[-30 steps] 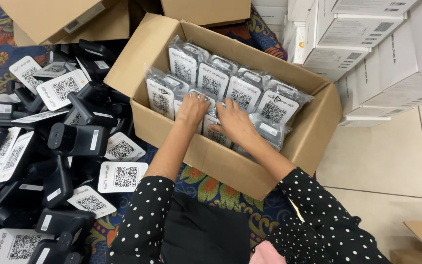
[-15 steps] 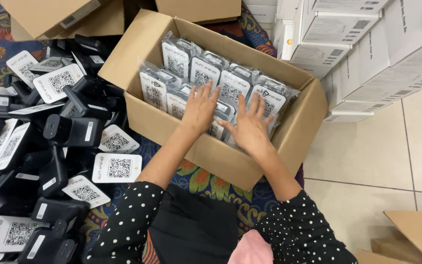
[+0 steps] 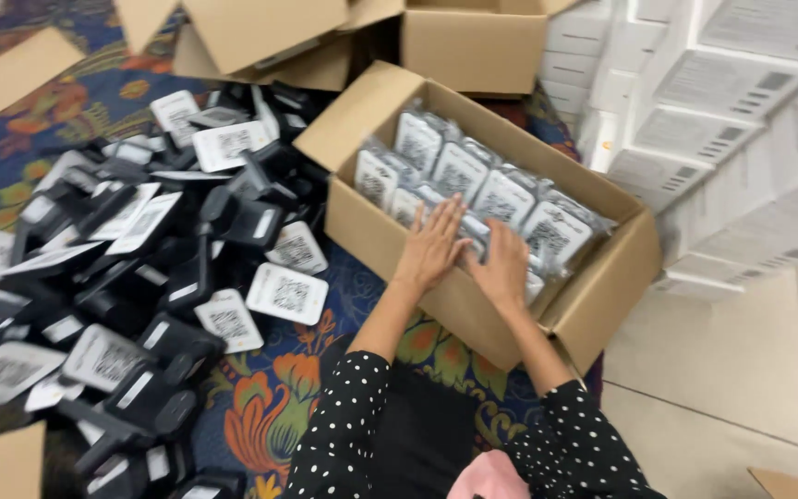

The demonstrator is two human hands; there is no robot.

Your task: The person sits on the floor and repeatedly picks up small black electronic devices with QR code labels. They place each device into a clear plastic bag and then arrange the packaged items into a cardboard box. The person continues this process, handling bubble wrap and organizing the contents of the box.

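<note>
An open cardboard box [image 3: 390, 231] sits on a patterned rug and holds several clear-bagged packets [image 3: 459, 171] with white labels, standing in rows. My left hand [image 3: 431, 245] lies flat, fingers spread, on the packets at the box's near side. Just right of it, my right hand [image 3: 502, 268] presses flat on the neighbouring packets by the near wall. Neither hand grips anything. Both sleeves are black with white dots.
A heap of black devices with white label cards [image 3: 140, 268] covers the rug to the left. More cardboard boxes [image 3: 468, 42] stand behind, loose cardboard flaps [image 3: 11, 79] at the far left. Stacked white cartons [image 3: 741, 120] rise on the right over pale floor tiles [image 3: 722, 370].
The view has swung right and down a little. Both hands stay flat on the packets, having drawn slightly toward the box's near wall and closer together.
</note>
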